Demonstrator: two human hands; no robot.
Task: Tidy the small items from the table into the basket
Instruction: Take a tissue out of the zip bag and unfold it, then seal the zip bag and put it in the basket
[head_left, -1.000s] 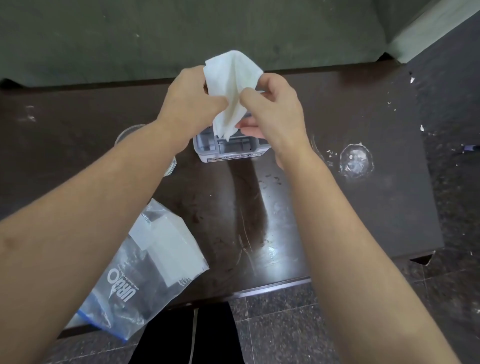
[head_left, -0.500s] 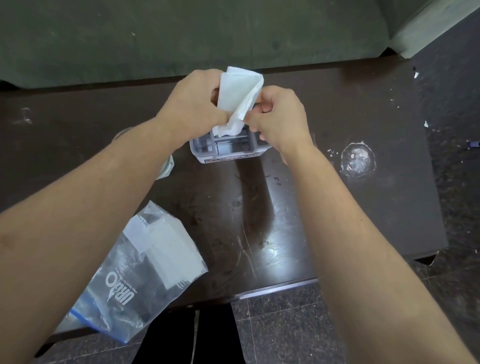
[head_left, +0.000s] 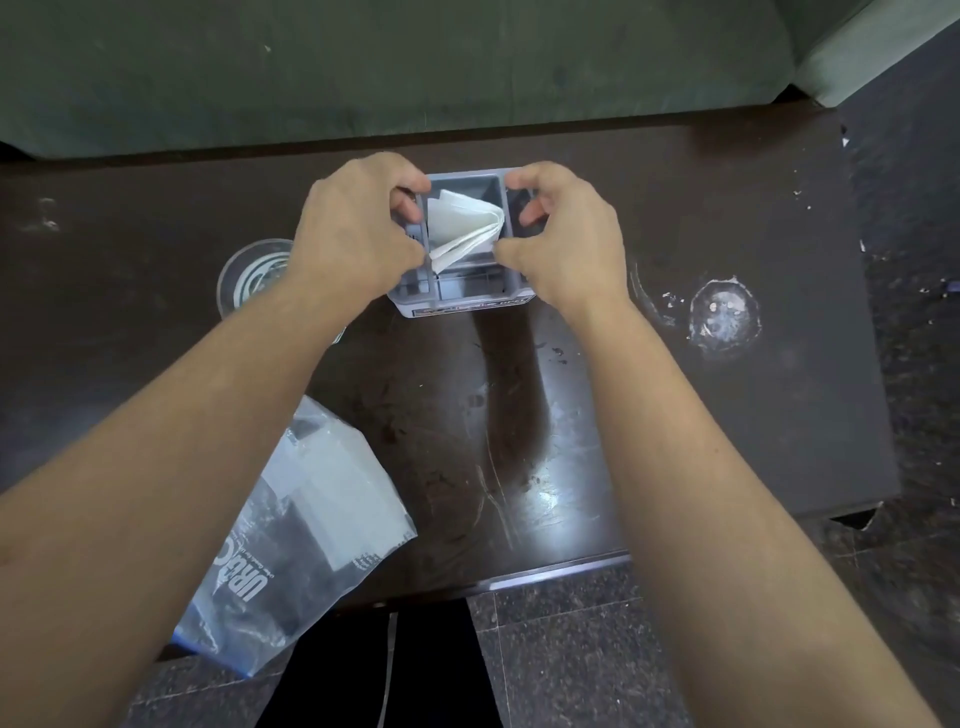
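Left hand (head_left: 353, 234) and right hand (head_left: 566, 234) are gripping the basket (head_left: 462, 299) sides; folded tissue (head_left: 467, 228) is sitting in its middle compartment.

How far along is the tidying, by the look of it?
Partly done. The folded white tissue already sits in the grey basket's large compartment. In hand: the left hand and right hand are at the tissue's edges, thumbs touching it, seemingly settling it. Left on the table: the clear plastic bag and a clear round lid.
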